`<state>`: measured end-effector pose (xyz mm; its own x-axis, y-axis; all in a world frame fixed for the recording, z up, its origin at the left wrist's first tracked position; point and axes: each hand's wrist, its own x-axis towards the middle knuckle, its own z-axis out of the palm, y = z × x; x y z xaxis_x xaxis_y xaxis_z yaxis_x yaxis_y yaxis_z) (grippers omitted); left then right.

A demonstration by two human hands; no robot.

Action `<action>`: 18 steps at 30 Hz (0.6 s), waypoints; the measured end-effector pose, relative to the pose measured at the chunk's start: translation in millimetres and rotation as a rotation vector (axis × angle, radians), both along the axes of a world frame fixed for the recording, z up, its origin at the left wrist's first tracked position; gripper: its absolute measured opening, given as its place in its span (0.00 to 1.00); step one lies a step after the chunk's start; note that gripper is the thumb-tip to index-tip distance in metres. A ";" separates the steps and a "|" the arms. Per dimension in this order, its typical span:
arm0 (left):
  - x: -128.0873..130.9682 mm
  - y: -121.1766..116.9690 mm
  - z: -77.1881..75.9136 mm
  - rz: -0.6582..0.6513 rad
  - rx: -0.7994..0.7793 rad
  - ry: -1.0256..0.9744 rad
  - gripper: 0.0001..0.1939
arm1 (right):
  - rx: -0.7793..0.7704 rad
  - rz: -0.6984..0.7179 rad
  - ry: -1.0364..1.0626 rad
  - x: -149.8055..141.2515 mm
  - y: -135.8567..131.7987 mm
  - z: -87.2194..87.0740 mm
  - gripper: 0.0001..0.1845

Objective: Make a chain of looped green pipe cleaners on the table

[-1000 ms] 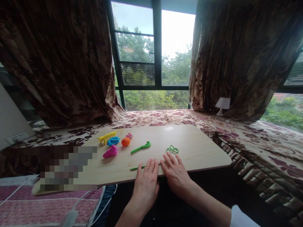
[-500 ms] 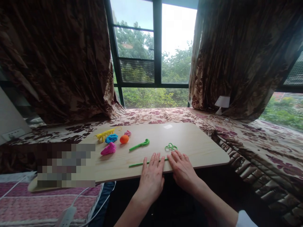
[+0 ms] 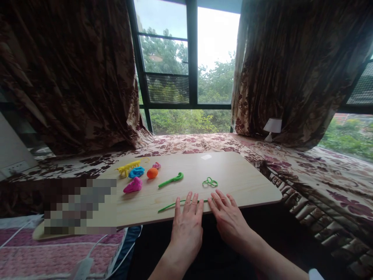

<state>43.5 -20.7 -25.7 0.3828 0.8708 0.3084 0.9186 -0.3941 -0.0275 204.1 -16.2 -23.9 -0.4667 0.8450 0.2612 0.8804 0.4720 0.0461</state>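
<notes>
Under the fingers of both hands lies a thin green strand of modelling clay near the table's front edge. My left hand rests flat on its middle, fingers stretched out. Flat beside it, my right hand has its fingertips over the strand's right end, which they hide. Beyond my hands are a green clay stick with a curled end and a looped green clay piece. Further left sit an orange clay ball, a magenta lump, a blue lump, a small pink piece and a yellow clay figure.
The pale wooden table has a rounded right corner. A blurred patch covers its left part. Behind it runs a flower-patterned ledge with a small white lamp. A white power strip with cables lies at lower left.
Both hands have shifted slightly toward me along the table. The green strand's left end has swung nearer the front edge, so the strand now bends.
</notes>
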 end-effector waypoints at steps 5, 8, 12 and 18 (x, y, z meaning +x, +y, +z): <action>3.6 4.8 1.7 0.013 0.018 0.006 0.30 | 0.004 -0.041 -0.003 -2.2 5.7 1.9 0.32; 4.5 4.5 1.6 0.013 0.022 0.009 0.29 | -0.003 -0.053 -0.003 -3.6 8.5 2.7 0.32; 3.7 -1.4 -1.6 -0.016 0.045 0.008 0.31 | -0.001 0.000 -0.002 1.2 0.3 -0.5 0.34; 3.0 5.3 1.3 0.004 0.013 -0.009 0.31 | -0.007 -0.038 0.040 2.6 7.0 2.4 0.34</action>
